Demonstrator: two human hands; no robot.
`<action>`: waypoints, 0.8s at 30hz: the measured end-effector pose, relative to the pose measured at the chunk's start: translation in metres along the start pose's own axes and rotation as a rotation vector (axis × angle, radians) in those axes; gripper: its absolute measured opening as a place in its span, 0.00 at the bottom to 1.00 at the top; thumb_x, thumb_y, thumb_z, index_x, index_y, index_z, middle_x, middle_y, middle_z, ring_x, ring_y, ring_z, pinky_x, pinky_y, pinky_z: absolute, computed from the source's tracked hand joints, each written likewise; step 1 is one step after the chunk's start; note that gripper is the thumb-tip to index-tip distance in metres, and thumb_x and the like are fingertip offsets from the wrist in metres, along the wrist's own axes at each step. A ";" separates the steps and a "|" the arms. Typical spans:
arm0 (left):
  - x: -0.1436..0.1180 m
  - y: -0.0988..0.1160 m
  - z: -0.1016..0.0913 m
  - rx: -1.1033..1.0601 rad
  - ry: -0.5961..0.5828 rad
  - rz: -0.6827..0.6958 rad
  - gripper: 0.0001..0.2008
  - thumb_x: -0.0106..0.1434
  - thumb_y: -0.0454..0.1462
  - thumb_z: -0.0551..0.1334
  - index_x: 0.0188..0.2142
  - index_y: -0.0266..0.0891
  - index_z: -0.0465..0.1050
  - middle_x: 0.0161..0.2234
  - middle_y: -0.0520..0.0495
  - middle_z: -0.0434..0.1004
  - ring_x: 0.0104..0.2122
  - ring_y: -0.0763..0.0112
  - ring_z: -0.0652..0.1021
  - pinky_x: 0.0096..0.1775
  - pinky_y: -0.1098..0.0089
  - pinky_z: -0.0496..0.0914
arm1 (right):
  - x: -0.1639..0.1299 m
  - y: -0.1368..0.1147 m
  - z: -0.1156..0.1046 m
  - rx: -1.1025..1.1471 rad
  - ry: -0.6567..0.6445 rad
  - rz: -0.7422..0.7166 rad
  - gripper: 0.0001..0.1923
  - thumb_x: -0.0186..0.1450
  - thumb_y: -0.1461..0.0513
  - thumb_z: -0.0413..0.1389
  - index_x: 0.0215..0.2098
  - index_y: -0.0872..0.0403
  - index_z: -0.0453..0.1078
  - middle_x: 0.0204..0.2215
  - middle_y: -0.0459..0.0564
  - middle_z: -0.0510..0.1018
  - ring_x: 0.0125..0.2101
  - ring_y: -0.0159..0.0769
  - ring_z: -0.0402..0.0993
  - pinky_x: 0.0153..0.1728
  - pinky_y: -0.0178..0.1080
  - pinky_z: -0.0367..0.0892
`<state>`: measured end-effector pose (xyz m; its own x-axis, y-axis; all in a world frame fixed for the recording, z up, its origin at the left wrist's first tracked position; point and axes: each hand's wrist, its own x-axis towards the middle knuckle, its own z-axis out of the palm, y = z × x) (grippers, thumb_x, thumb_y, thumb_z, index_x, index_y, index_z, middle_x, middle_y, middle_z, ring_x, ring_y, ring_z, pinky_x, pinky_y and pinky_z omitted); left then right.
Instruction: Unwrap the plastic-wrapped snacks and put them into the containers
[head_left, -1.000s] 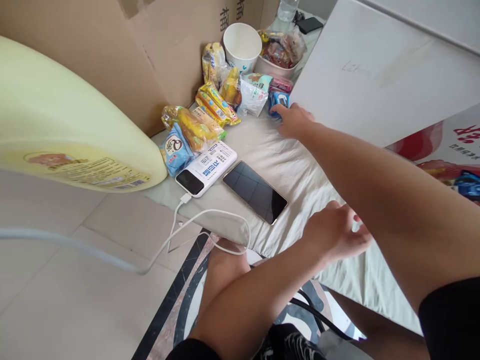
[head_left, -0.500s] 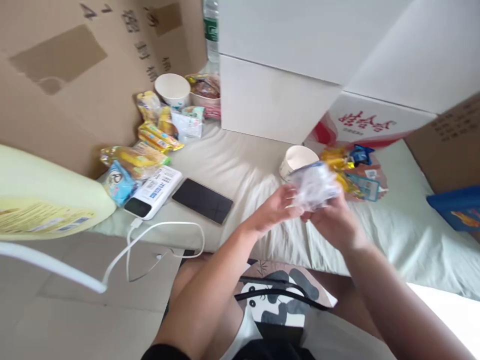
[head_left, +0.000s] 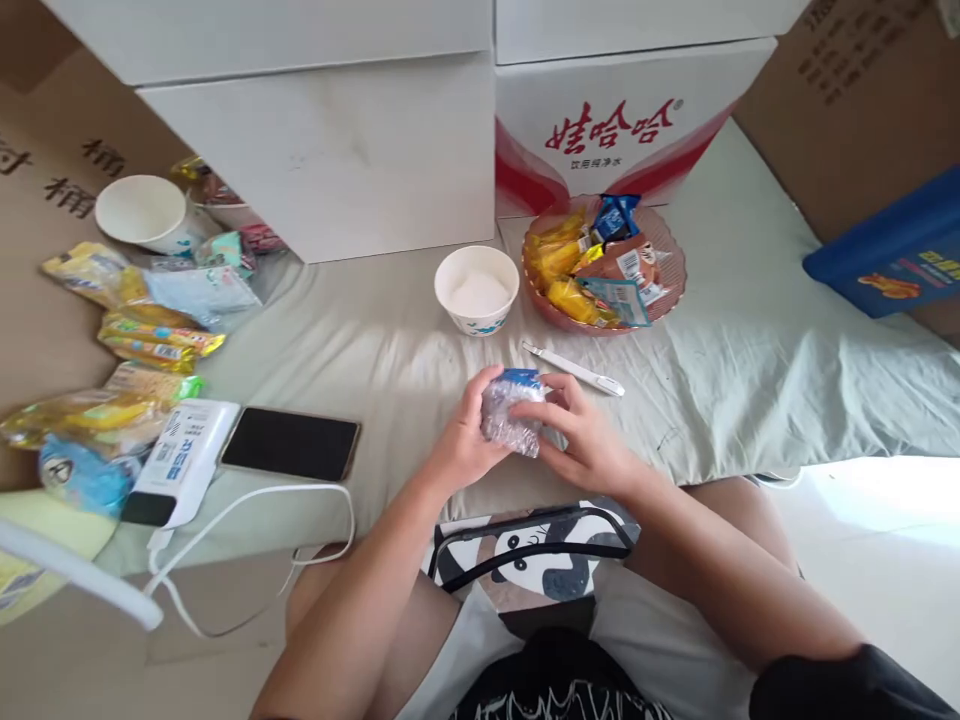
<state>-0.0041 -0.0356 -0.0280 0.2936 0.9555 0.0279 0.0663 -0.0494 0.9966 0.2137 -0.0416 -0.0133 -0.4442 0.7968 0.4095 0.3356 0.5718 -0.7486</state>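
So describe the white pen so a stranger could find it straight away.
Start at the red-and-white carton, then drop to the pink snack bowl in front of it. The white pen lies on the sheet just below, the only slim stick there.

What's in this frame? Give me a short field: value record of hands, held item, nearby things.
left hand: grips the left side of the snack packet
right hand: grips the right side of the same packet
snack packet: clear crinkled wrapper with a blue top edge, held above the sheet
pen: white, lying on the sheet just beyond the hands
paper cup: white, upright, beside the snack dish
snack dish: pink, holds wrapped snacks
phone: screen dark, lying flat next to the power bank
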 end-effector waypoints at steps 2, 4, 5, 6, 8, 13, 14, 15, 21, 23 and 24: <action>0.001 0.003 0.002 -0.096 -0.125 -0.048 0.38 0.57 0.41 0.75 0.63 0.50 0.62 0.56 0.42 0.75 0.45 0.64 0.80 0.45 0.66 0.77 | 0.002 0.000 -0.006 -0.053 -0.016 -0.011 0.20 0.70 0.69 0.52 0.56 0.46 0.73 0.54 0.54 0.66 0.39 0.33 0.74 0.43 0.43 0.79; 0.005 0.008 0.004 -0.255 -0.161 -0.102 0.35 0.57 0.46 0.76 0.60 0.51 0.65 0.54 0.45 0.76 0.43 0.65 0.81 0.44 0.66 0.78 | 0.003 0.001 -0.014 -0.068 -0.016 -0.012 0.20 0.70 0.69 0.52 0.56 0.46 0.74 0.55 0.54 0.67 0.40 0.33 0.75 0.43 0.42 0.79; 0.008 0.012 0.004 -0.356 -0.131 -0.124 0.33 0.57 0.50 0.75 0.58 0.51 0.66 0.53 0.45 0.77 0.44 0.64 0.81 0.43 0.64 0.79 | 0.003 0.003 -0.018 -0.084 -0.010 -0.008 0.20 0.71 0.69 0.52 0.56 0.46 0.74 0.56 0.54 0.68 0.42 0.34 0.76 0.45 0.43 0.79; 0.011 0.015 0.004 -0.457 -0.074 -0.141 0.32 0.58 0.56 0.72 0.56 0.51 0.68 0.53 0.45 0.78 0.45 0.61 0.82 0.44 0.62 0.80 | 0.002 0.005 -0.023 -0.115 0.009 0.010 0.20 0.71 0.68 0.52 0.56 0.46 0.74 0.56 0.54 0.69 0.45 0.36 0.77 0.47 0.44 0.78; 0.018 0.020 0.004 -0.613 0.064 -0.165 0.30 0.59 0.63 0.66 0.53 0.51 0.69 0.53 0.45 0.78 0.46 0.56 0.83 0.45 0.55 0.81 | 0.001 0.010 -0.032 -0.248 0.077 0.114 0.17 0.71 0.66 0.52 0.55 0.48 0.74 0.54 0.56 0.73 0.49 0.42 0.77 0.50 0.47 0.77; 0.027 0.015 -0.001 -0.515 0.314 -0.138 0.31 0.55 0.45 0.77 0.52 0.57 0.64 0.52 0.52 0.78 0.42 0.62 0.85 0.49 0.55 0.80 | 0.003 0.026 -0.043 -0.714 0.046 0.495 0.17 0.70 0.60 0.54 0.55 0.55 0.75 0.53 0.63 0.79 0.48 0.55 0.76 0.49 0.55 0.74; 0.028 0.011 -0.003 -0.473 0.359 -0.108 0.32 0.55 0.43 0.77 0.53 0.58 0.63 0.53 0.53 0.77 0.44 0.64 0.85 0.49 0.56 0.80 | 0.005 0.027 -0.043 -0.749 0.014 0.528 0.16 0.70 0.60 0.54 0.52 0.55 0.76 0.52 0.63 0.80 0.48 0.56 0.76 0.48 0.55 0.73; 0.028 0.007 -0.005 -0.425 0.404 -0.066 0.32 0.56 0.44 0.77 0.54 0.58 0.62 0.54 0.52 0.77 0.45 0.64 0.84 0.50 0.57 0.79 | 0.006 0.028 -0.043 -0.757 -0.007 0.544 0.14 0.70 0.60 0.54 0.50 0.55 0.77 0.51 0.63 0.80 0.48 0.57 0.76 0.48 0.54 0.72; 0.023 -0.011 -0.027 -0.045 0.536 0.124 0.36 0.58 0.51 0.76 0.60 0.51 0.62 0.47 0.47 0.78 0.43 0.67 0.83 0.50 0.64 0.78 | 0.011 0.005 -0.033 -0.225 -0.012 0.625 0.14 0.73 0.54 0.50 0.46 0.54 0.73 0.29 0.52 0.82 0.28 0.40 0.77 0.32 0.40 0.68; 0.020 -0.012 -0.030 0.006 0.507 0.108 0.37 0.59 0.52 0.76 0.61 0.49 0.62 0.45 0.46 0.79 0.41 0.66 0.84 0.47 0.65 0.79 | 0.011 -0.006 -0.026 0.037 -0.024 0.572 0.16 0.74 0.52 0.48 0.46 0.53 0.72 0.27 0.48 0.80 0.22 0.34 0.72 0.27 0.36 0.65; 0.019 -0.012 -0.030 0.018 0.486 0.100 0.37 0.59 0.53 0.76 0.61 0.48 0.63 0.44 0.46 0.79 0.41 0.65 0.84 0.45 0.65 0.79 | 0.012 -0.011 -0.021 0.118 -0.027 0.529 0.17 0.74 0.52 0.47 0.46 0.53 0.72 0.27 0.47 0.80 0.21 0.32 0.70 0.26 0.35 0.64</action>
<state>-0.0283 -0.0082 -0.0373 -0.1787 0.9708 0.1602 0.0781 -0.1483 0.9858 0.2226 -0.0346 0.0109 -0.2617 0.9637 -0.0519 0.4241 0.0665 -0.9032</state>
